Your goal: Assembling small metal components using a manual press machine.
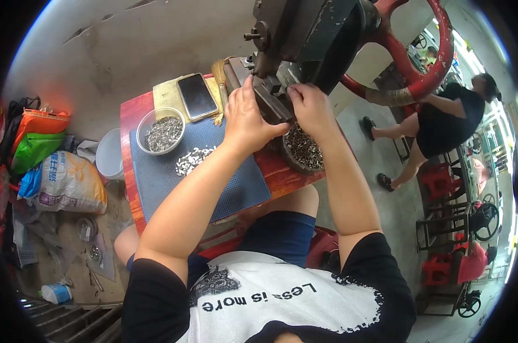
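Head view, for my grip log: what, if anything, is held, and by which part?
Cannot tell: left hand and right hand are at the press, any hold hidden.

On the far left part of the counter (131, 112), a dark-screened phone (198, 97) lies on a yellow cloth (165, 94). To the left stands a white bucket (110, 155), just beside a bulging white and orange sack (73, 186); a green bag (38, 151) and an orange bag (44, 123) sit farther back. Near left, a small white-and-blue packet (57, 293) lies low down. On the right, well apart, are a person in black (449, 117), red stools (439, 180) and a person in a red top (473, 264).
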The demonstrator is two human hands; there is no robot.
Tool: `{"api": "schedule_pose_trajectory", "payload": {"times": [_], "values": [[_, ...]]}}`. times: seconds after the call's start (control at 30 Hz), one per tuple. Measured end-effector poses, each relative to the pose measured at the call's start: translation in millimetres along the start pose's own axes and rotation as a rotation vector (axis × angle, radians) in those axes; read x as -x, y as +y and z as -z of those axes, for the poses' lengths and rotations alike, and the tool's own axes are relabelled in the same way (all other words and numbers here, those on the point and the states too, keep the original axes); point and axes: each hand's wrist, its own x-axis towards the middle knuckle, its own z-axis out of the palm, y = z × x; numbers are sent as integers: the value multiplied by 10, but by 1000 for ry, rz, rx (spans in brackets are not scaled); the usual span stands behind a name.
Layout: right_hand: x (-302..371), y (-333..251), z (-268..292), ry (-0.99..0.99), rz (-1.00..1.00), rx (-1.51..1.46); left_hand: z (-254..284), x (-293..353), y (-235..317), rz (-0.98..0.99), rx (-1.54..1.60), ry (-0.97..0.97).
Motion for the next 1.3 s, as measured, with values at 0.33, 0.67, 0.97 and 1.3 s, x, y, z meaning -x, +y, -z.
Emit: {"api": "schedule_pose_trajectory", "payload": {"times": [0.33, 0.67, 0.97, 1.3], "values": [[-73, 322, -161, -357, -248, -302, 45, 13, 16, 47, -13, -22], [-12, 116, 313, 627, -29, 323, 40, -2, 48, 73, 9, 20], [-210, 1272, 1464, 844, -107, 276, 16, -66, 14, 66, -13, -9], [-980, 709, 2673, 437, -169, -29, -26, -651, -434, 78, 97, -190]]}}
